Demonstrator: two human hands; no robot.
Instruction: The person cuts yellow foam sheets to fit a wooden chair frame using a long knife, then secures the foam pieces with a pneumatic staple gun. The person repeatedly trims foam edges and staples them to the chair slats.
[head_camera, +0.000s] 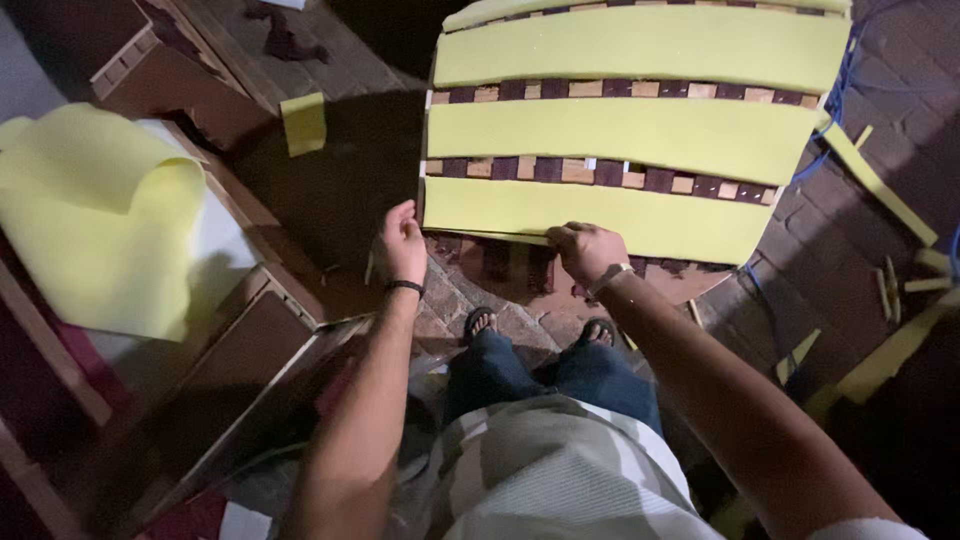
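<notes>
Four yellow foam strips (600, 215) lie across a woven panel (600, 172) of dark and light webbing in the upper middle and right of the frame, with bands of webbing showing between them. The nearest strip runs along the panel's lower edge.

The right hand (585, 250), at centre frame, is curled with its fingers bent down onto the lower edge of that nearest strip, pressing or gripping it; a band sits at the wrist. The left hand (402, 245), just left of centre, is loosely closed beside the panel's lower left corner; whether it has hold of the corner or only touches it cannot be told. A dark band circles its wrist.

Below the hands, sandalled feet (480, 322) stand on a brick floor (870, 250). A large foam sheet (100, 220) lies curled at the left of the frame over wooden frames (250, 350). A small foam square (303, 122) sits at upper left, and thin foam offcuts (880, 185) are scattered at the right, near a blue cable (835, 110).
</notes>
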